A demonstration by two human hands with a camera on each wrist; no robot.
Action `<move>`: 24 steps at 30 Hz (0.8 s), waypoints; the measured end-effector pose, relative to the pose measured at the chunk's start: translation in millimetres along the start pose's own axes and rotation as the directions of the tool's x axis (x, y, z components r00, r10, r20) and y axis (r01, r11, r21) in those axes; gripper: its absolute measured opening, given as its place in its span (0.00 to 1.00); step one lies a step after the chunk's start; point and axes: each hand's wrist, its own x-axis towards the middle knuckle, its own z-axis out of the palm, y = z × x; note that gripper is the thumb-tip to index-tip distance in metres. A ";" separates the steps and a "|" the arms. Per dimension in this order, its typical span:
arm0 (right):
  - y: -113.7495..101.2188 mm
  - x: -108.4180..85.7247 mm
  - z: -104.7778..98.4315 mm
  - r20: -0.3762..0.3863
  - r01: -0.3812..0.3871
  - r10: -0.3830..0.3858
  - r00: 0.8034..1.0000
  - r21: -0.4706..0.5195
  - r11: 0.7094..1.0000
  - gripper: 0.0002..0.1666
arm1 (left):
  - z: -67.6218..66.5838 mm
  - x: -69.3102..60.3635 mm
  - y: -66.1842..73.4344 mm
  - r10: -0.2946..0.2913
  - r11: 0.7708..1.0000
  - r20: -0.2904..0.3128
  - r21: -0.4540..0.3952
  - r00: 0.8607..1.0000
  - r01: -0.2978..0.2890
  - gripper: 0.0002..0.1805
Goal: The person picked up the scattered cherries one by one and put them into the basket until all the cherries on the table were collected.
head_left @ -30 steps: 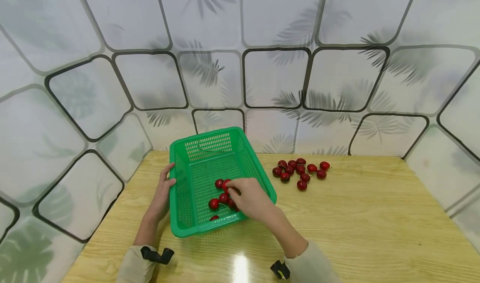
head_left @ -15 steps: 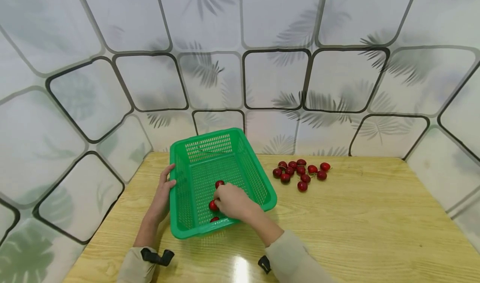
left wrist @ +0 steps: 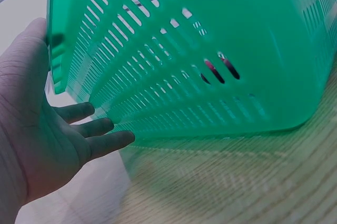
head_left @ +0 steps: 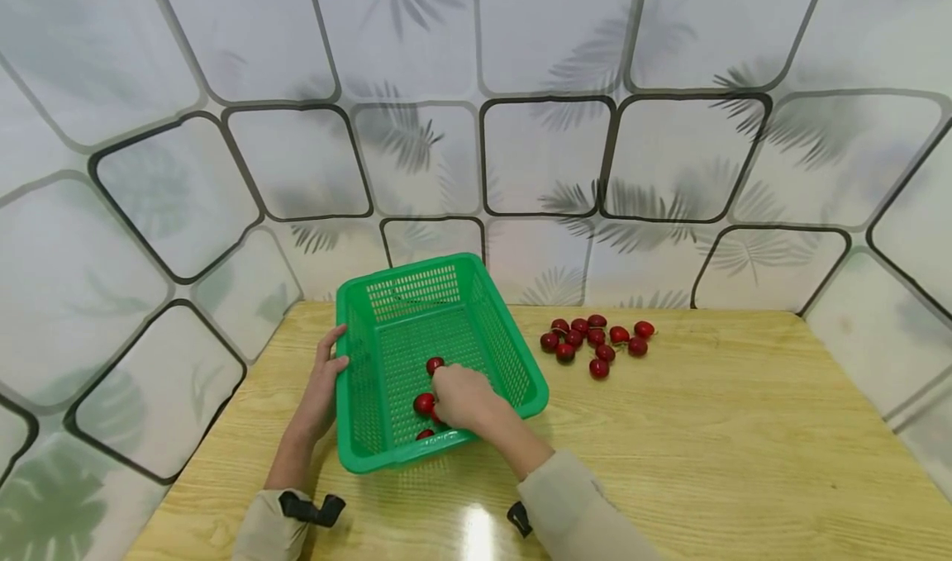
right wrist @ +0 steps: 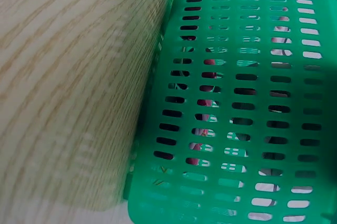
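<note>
A green slotted basket (head_left: 442, 455) stands on the wooden table, tilted slightly in the head view. Along its left side my left hand (head_left: 320, 392) touches the outer wall; in the left wrist view that hand (left wrist: 47, 140) has its fingers extended against the basket (left wrist: 253, 40). My right hand (head_left: 468, 400) reaches down inside, over the near part of the basket floor, its fingertips hidden. Round it lie a dark red cherry (head_left: 435, 365), another cherry (head_left: 424, 404) and one by the near wall (head_left: 425, 435). The right wrist view shows the basket wall (right wrist: 221, 129) but not the hand.
Several loose cherries (head_left: 574, 337) lie grouped right of the basket, one cherry (head_left: 598, 368) nearest the front. A patterned cloth wall (head_left: 543, 156) rises behind the wooden table (head_left: 714, 437).
My right hand has moved left and a little lower inside the basket, covering some cherries that showed earlier. A red cherry shows below its fingers now. The left hand and basket stay nearly still.
</note>
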 end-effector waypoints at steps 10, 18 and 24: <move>-0.2 0.5 0.4 -0.091 -0.055 0.056 0.994 0.014 0.998 0.28 | -0.6 1.3 -1.1 0.004 1.000 -0.009 -0.010 1.000 -0.004 0.28; 0.6 0.2 -0.8 -0.191 -0.042 0.040 0.981 -0.008 0.999 0.25 | -0.7 2.3 -1.6 0.007 1.000 -0.012 -0.013 1.000 -0.007 0.28; 2.2 -4.3 -11.0 -0.236 0.029 -0.009 0.972 0.080 0.996 0.28 | -0.4 3.2 -2.2 -0.007 1.000 -0.017 -0.027 1.000 0.006 0.26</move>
